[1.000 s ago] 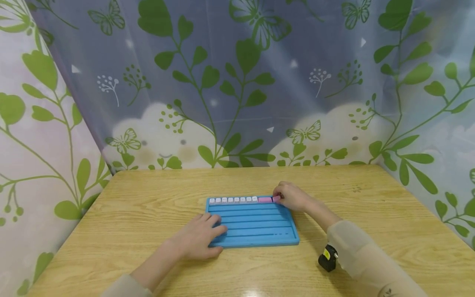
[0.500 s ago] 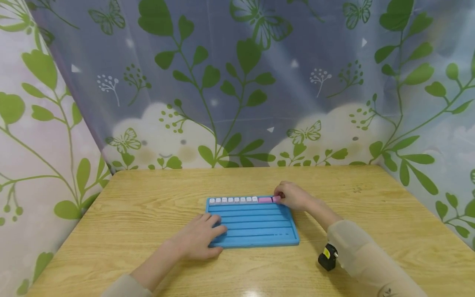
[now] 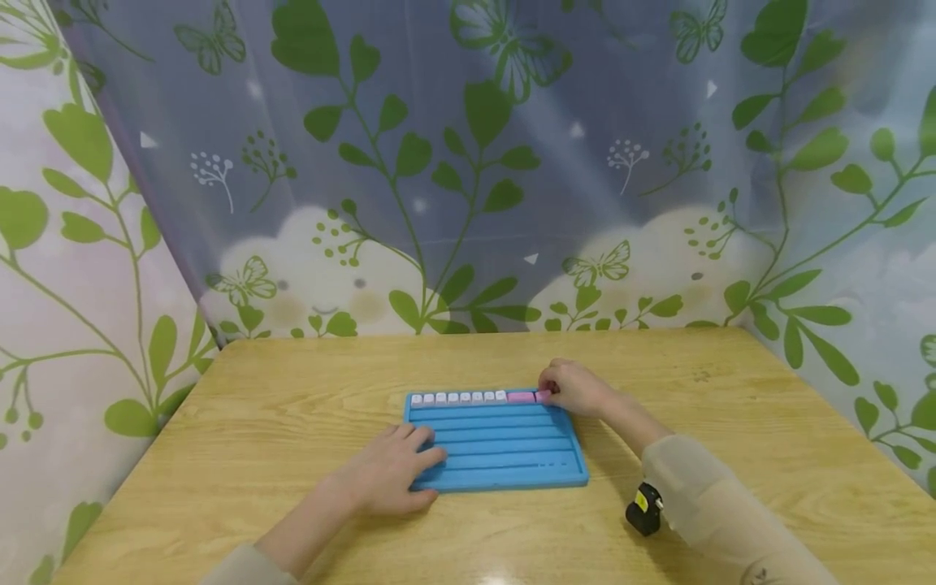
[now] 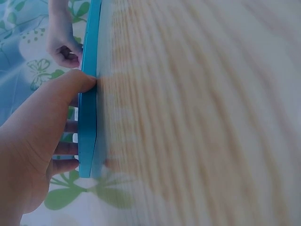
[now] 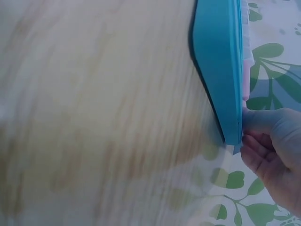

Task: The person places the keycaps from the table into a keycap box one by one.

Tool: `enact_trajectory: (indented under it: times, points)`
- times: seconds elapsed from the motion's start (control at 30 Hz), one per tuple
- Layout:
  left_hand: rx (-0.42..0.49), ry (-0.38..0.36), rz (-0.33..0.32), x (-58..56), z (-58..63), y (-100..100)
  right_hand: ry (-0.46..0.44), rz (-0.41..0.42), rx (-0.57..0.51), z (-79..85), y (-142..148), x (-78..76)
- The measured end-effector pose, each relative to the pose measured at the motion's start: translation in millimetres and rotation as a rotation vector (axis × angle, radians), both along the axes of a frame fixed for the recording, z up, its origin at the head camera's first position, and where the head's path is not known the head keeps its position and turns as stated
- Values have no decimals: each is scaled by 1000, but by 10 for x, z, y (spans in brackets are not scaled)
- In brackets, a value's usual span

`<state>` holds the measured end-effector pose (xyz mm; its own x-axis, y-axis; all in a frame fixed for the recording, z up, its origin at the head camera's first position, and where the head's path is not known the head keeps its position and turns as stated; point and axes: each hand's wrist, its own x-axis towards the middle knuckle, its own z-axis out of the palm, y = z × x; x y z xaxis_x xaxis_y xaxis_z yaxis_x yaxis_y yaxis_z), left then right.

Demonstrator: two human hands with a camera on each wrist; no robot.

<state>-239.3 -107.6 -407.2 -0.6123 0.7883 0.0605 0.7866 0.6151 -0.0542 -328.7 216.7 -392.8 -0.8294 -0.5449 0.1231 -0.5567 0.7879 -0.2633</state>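
Note:
A blue keyboard base (image 3: pixel 497 447) with long grooves lies flat on the wooden table. Along its far edge runs a row of white keycaps (image 3: pixel 459 398), followed by a wide pink keycap (image 3: pixel 521 397). At the far right corner my right hand (image 3: pixel 578 388) pinches a smaller pink keycap (image 3: pixel 542 397), partly covered by the fingertips. My left hand (image 3: pixel 391 471) rests on the near left corner of the base, its fingers spread over the left edge. In the left wrist view, the thumb (image 4: pixel 84 81) touches the side of the base.
A small black device (image 3: pixel 644 509) with a yellow label sits beside the right sleeve (image 3: pixel 720 496). Behind the wooden table (image 3: pixel 292 374) hangs a curtain (image 3: pixel 439 203) printed with leaves and butterflies, and similar cloth stands at both sides.
The head view has shifted very slightly. Both hands stay in place, and the right hand still pinches the small pink keycap at the corner.

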Motion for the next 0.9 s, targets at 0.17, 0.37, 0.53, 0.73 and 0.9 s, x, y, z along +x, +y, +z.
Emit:
enact_trajectory:
  times: [0.17,0.37,0.53,0.73,0.9]
  points:
    - [-5,-3,5,10,-7,-6,-7,4,-13,-31,17,-5]
    - [-12,3,2,11,-3,-6,-22,11,-11,-35,29,-18]
    - [-6,9,0,6,-10,-8,-88,1,-4,5,17,-58]
    - [8,6,1,-5,-22,-9,-146,-30,-9,61,-13,-95]
    - [17,10,-5,-13,-35,-8,-204,-68,-47,68,-24,-93]
